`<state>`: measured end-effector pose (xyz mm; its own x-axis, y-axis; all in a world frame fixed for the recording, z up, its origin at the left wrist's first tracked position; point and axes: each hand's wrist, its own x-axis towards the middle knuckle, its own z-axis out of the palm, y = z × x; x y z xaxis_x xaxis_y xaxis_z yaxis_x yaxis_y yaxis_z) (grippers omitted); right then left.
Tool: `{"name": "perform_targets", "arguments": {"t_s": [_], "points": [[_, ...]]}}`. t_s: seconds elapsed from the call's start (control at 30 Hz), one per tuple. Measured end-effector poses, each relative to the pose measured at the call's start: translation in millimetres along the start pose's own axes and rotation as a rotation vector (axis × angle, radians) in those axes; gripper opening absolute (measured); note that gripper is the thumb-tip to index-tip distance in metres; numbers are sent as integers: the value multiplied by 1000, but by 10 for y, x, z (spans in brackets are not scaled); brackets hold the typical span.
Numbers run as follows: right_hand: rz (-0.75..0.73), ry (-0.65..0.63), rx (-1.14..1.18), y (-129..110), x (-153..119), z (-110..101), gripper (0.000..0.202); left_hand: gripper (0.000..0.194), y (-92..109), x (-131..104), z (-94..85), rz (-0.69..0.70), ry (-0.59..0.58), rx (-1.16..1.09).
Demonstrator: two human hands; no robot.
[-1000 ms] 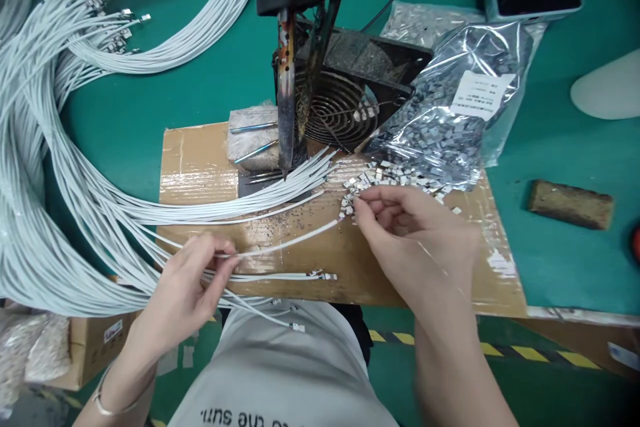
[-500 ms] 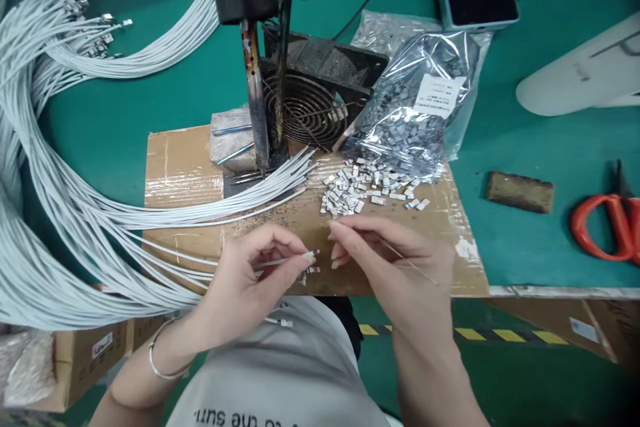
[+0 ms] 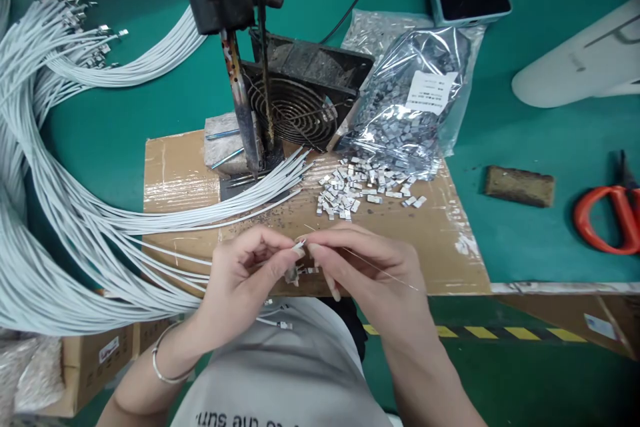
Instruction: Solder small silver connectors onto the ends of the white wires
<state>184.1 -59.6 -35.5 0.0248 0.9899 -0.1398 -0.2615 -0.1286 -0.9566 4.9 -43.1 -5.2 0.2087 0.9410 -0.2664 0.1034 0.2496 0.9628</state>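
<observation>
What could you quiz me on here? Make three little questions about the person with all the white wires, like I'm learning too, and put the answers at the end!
1. Pick one: what do the fingers of the left hand pinch?
A) a brown block
B) a white wire
C) a plastic bag

2. True or false: the red-handled scissors lie on the green table.

3. Fill in the missing word: the loose pile of small white pieces lies on the ____.

Key: 1. B; 2. True; 3. cardboard.
</observation>
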Motion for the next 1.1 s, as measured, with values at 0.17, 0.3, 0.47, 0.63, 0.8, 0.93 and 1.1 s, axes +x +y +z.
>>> {"name": "perform_targets", "arguments": {"t_s": [0.17,0.3,0.47,0.63,0.8,0.93,1.1], "points": [[83,-43,109,27,15,19,8,13,-25,-33,-33,-9,-12,-10],[103,-40,105,44,20,20,6,13,-34,-41,-48,-14,-14,19],[114,-52,93,63,14,5,8,15,-43,-34,-73,-29,-31,47],[111,-66,84,61,7,-5,10,16,-66,-29,-84,-31,-36,34],[92,-61,119,57,-3,6,7,12,-75,-28,-88,-33,-41,27],[79,-29,91,54,-11,20,8,12,-45,-39,-71,23,-16,135],[197,-57,211,71,-10,-7,10,11,-26,-69,-14,228,41,374]]}}
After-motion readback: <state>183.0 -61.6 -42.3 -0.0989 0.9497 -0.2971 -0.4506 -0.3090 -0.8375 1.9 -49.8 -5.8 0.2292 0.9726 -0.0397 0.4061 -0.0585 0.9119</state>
